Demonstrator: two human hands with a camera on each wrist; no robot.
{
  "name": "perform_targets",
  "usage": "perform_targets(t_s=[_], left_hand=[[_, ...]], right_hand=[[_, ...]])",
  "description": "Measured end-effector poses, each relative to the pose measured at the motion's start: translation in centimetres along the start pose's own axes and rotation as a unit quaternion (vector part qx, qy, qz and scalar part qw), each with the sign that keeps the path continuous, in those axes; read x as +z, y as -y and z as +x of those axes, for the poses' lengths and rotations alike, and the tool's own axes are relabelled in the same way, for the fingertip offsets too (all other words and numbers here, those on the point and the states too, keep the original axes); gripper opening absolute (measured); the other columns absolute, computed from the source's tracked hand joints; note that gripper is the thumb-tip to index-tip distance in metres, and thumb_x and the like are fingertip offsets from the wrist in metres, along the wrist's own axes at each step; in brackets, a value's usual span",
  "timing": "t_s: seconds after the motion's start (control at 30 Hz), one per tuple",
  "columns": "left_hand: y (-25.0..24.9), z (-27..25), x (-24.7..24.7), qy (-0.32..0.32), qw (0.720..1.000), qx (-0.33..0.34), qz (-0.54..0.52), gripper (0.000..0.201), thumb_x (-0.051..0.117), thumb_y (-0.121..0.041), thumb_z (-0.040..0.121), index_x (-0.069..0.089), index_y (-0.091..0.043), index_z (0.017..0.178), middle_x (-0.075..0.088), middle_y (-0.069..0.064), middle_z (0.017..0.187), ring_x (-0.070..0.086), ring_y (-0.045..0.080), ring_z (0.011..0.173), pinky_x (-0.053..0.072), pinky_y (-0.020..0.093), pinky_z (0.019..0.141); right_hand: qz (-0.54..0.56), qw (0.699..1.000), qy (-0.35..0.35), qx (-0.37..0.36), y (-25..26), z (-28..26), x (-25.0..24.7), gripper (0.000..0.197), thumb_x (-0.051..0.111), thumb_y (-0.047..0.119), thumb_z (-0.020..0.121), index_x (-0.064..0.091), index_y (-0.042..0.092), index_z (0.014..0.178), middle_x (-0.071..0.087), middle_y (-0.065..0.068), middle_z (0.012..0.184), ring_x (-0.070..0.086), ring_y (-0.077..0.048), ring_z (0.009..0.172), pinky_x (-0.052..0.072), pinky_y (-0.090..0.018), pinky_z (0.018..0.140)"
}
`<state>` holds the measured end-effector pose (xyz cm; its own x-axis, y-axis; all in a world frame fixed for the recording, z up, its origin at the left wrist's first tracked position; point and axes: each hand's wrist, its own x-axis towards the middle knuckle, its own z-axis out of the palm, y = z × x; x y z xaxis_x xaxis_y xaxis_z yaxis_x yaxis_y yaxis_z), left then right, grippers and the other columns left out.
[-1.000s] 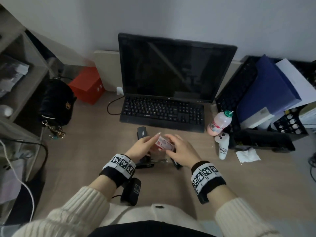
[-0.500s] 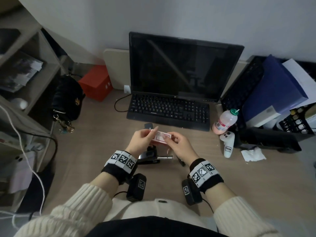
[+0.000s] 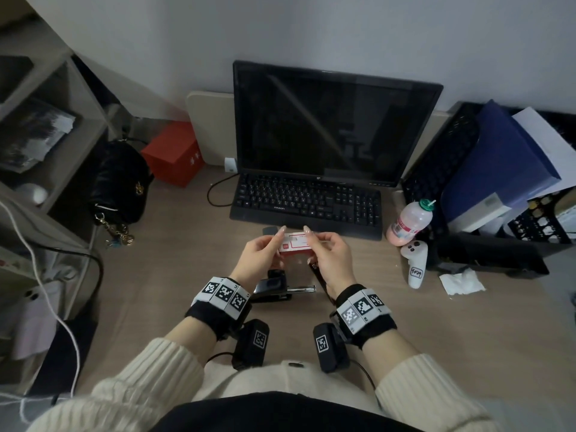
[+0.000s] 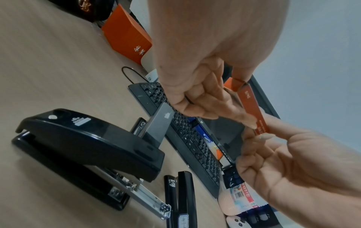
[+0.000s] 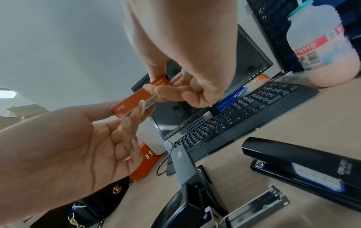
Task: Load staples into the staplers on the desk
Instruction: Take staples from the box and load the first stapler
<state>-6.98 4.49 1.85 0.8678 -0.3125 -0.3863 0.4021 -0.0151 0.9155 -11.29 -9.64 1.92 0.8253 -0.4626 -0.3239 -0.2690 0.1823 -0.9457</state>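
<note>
Fingers [image 3: 282,233] of the left hand [image 3: 258,257] and right hand [image 3: 332,257] pinch a small red staple box [image 3: 294,243] at mid-frame, above the open black stapler [image 3: 274,288] on the tabletop [image 3: 467,338].

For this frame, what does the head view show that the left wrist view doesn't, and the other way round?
Only the head view shows the whole desk layout: the shelf, the crumpled tissue and both wrist bands.

Only the left wrist view shows the large stapler's metal staple tray pulled out at its front, and the slim stapler lying beside it.

Both show the left hand and right hand holding the small staple box above the desk, with the keyboard and pink bottle beyond.
</note>
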Motion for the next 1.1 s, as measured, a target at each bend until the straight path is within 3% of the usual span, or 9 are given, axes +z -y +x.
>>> perform_targets(t_s=[0.13,0.37,0.63,0.77,0.9,1.03,1.1], left_hand=[[-0.4,-0.3,0.1,0.005,1.000,0.004,0.001,0.043,0.055,-0.035,0.098,0.067,0.005,0.106,0.069,0.023,0.079,0.057,0.012,0.047,0.050,0.018,0.051],[-0.8,-0.8,-0.1,0.027,1.000,0.000,-0.015,0.043,0.055,-0.035,0.098,0.066,0.005,0.107,0.070,0.024,0.079,0.060,0.013,0.048,0.053,0.019,0.055],[-1.1,-1.1,-0.6,0.042,0.999,-0.015,-0.020,0.049,0.054,-0.039,0.097,0.067,0.008,0.107,0.070,0.017,0.073,0.060,0.020,0.058,0.053,0.021,0.058],[-1.3,-1.2,-0.8,0.055,0.998,-0.016,-0.011,0.048,0.049,-0.036,0.101,0.066,0.008,0.108,0.071,0.021,0.077,0.064,0.022,0.063,0.055,0.023,0.061],[-1.5,-1.3,-0.8,0.067,0.998,-0.011,0.010,0.042,0.046,-0.034,0.102,0.069,0.001,0.102,0.072,0.016,0.069,0.067,0.017,0.059,0.056,0.020,0.063],[-1.3,-1.1,-1.0,0.060,0.998,-0.014,0.008,0.050,0.050,-0.037,0.100,0.066,0.010,0.108,0.069,0.028,0.082,0.064,0.019,0.058,0.056,0.023,0.063],[-1.5,-1.1,-1.1,0.058,0.998,-0.028,0.009,0.048,0.050,-0.041,0.099,0.068,0.003,0.104,0.067,0.036,0.091,0.065,0.021,0.060,0.056,0.027,0.067]], right_hand=[[-0.005,1.000,-0.017,-0.008,0.1,-0.1,0.3,0.020,0.071,0.027,0.085,0.061,0.009,0.088,0.071,-0.016,0.086,0.059,-0.020,0.061,0.048,-0.032,0.058],[-0.022,0.999,-0.028,-0.037,0.5,-0.7,0.4,0.022,0.070,0.030,0.086,0.064,0.009,0.084,0.071,-0.012,0.079,0.061,-0.026,0.067,0.051,-0.039,0.064],[-0.043,0.997,-0.032,-0.060,0.8,-1.0,0.3,0.024,0.068,0.032,0.088,0.069,0.011,0.077,0.067,-0.014,0.072,0.057,-0.021,0.061,0.045,-0.033,0.057],[-0.051,0.996,-0.035,-0.069,0.8,-1.0,0.1,0.028,0.065,0.033,0.089,0.072,0.008,0.082,0.067,-0.024,0.077,0.054,-0.020,0.059,0.043,-0.033,0.056],[-0.058,0.994,-0.040,-0.080,1.0,-1.0,-0.2,0.027,0.063,0.031,0.091,0.073,0.006,0.086,0.069,-0.027,0.085,0.057,-0.022,0.067,0.046,-0.033,0.061],[-0.072,0.994,-0.026,-0.081,1.2,-0.8,-0.3,0.023,0.063,0.030,0.092,0.072,0.011,0.084,0.071,-0.021,0.086,0.059,-0.020,0.070,0.047,-0.024,0.060],[-0.083,0.994,-0.009,-0.078,1.3,-0.7,-0.5,0.020,0.064,0.030,0.091,0.072,0.013,0.082,0.072,-0.017,0.086,0.060,-0.021,0.071,0.050,-0.027,0.062]])
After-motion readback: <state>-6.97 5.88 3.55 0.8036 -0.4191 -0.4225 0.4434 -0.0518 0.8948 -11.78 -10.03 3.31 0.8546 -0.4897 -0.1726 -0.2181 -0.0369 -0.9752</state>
